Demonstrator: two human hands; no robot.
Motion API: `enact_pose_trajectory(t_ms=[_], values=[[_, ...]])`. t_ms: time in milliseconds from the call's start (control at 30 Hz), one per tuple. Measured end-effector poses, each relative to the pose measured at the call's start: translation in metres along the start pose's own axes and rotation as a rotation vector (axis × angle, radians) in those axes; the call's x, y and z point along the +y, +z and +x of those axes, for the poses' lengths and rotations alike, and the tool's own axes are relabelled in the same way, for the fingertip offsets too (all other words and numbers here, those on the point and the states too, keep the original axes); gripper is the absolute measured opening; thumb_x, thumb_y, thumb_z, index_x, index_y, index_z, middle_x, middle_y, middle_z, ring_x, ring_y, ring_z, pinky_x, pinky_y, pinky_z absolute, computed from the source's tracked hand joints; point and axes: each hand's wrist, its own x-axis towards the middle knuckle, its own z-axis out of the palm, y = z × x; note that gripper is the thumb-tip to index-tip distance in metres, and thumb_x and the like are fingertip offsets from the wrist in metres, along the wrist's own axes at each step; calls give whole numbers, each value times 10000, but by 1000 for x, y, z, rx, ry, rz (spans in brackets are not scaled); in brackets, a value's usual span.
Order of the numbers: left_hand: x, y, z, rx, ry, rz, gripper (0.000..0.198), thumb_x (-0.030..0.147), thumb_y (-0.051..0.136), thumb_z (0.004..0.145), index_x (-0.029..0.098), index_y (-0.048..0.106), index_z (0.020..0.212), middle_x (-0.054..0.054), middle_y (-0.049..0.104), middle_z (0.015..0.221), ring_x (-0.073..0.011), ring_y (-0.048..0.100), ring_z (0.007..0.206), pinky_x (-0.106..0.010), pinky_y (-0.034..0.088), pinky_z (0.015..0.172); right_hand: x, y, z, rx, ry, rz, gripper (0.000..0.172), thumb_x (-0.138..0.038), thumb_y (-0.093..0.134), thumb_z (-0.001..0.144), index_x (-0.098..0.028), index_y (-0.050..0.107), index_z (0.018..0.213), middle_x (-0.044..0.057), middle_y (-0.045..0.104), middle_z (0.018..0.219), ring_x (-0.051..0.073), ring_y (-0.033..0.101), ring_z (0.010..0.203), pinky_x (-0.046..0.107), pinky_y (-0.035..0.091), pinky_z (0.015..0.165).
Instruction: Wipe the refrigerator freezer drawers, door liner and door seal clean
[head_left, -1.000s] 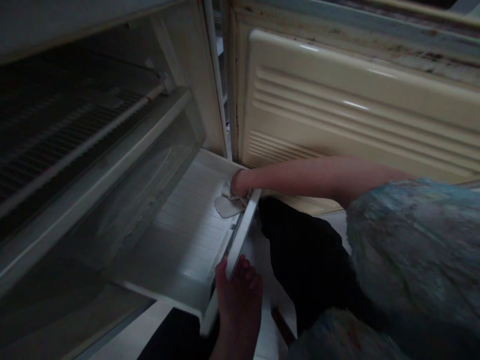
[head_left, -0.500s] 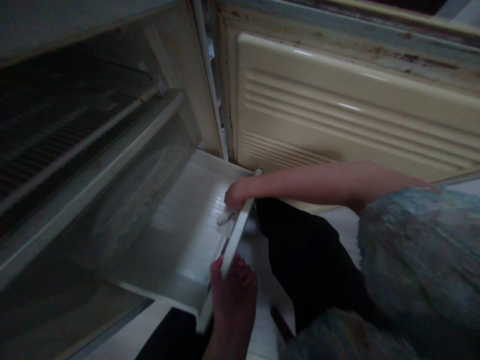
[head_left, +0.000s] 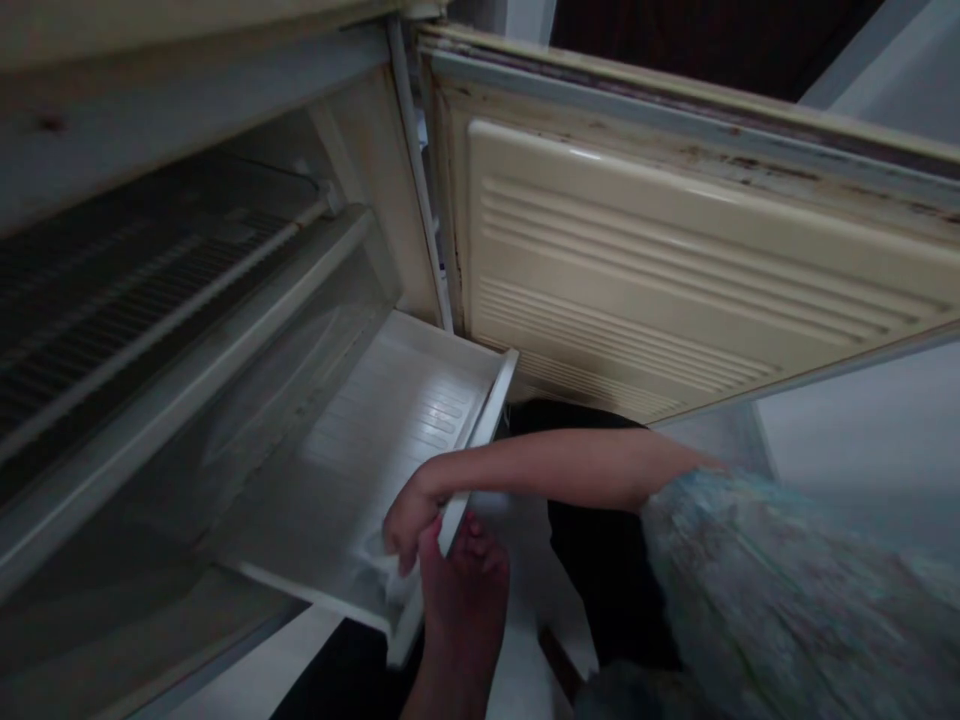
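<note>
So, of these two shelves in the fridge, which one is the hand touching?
The lower white ribbed tray: the hand presses a white cloth at its front edge. The dark rack above it has no hand on it.

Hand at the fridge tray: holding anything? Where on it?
Right hand holds a white cloth by a bunched fold; exact grip hidden.

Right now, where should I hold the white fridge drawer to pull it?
Probably the raised front rim of the shallow white drawer, from the room side. It stands up thin like a handle, so fingers can hook over it, away from the hand and white cloth at its near corner.
</note>
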Motion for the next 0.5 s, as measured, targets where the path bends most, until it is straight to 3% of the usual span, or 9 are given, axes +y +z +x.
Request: enact_pose_trajectory(t_ms=[67, 133, 233, 300, 367, 433, 500], values=[[1, -1, 0, -15, 14, -13, 196, 281, 510, 1007, 119, 595, 937, -18, 583, 808, -73, 442, 507, -189, 357, 401, -12, 3, -5, -99, -58, -42, 337, -296, 730, 943, -131, 611, 674, -20, 614, 670, 123, 601, 681, 227, 516, 661], [4, 0, -1, -47, 6, -50, 187, 289, 504, 1029, 135, 598, 981, -39, 629, 874, -81, 465, 525, -188, 386, 414, -25, 0, -21, 46, -74, -109, 364, -341, 646, 1000, -147, 595, 696, -4, 628, 692, 136, 601, 702, 231, 443, 630], [10, 7, -5, -53, -33, -143, 228, 299, 485, 1046, 153, 573, 895, -2, 557, 726, -101, 487, 529, -187, 402, 421, -43, -11, -58, 577, 25, -155, 374, -471, 448, 1072, -181, 646, 946, 37, 702, 848, 179, 644, 768, 279, 368, 604], [18, 13, -10, -35, -46, -172, 196, 262, 491, 1036, 137, 592, 923, -18, 586, 753, -90, 485, 524, -177, 405, 426, -49, -22, -82, 880, 68, -142, 394, -465, 361, 1093, -193, 635, 1016, 35, 710, 874, 177, 649, 770, 285, 367, 621], [29, 18, -14, -38, -61, -181, 226, 233, 486, 1028, 79, 626, 1114, -73, 648, 858, -61, 470, 507, -157, 396, 423, -46, -36, -100, 1159, 79, -112, 374, -414, 347, 1099, -185, 614, 970, 23, 684, 835, 158, 634, 764, 268, 389, 661], [43, 21, -17, -62, -78, -210, 369, 236, 463, 1034, 10, 578, 1302, -71, 635, 817, -50, 479, 491, -148, 386, 421, -31, -55, -111, 1426, 82, -39, 368, -393, 363, 1093, -182, 582, 887, 16, 635, 774, 147, 603, 740, 251, 394, 669], [60, 23, -17, -70, -65, -246, 437, 239, 444, 1041, -30, 527, 1375, -53, 613, 777, -49, 508, 489, -146, 377, 417, -9, -75, -118, 1691, 84, 57, 383, -411, 386, 1081, -186, 546, 816, 8, 580, 719, 146, 558, 703, 249, 377, 654]])
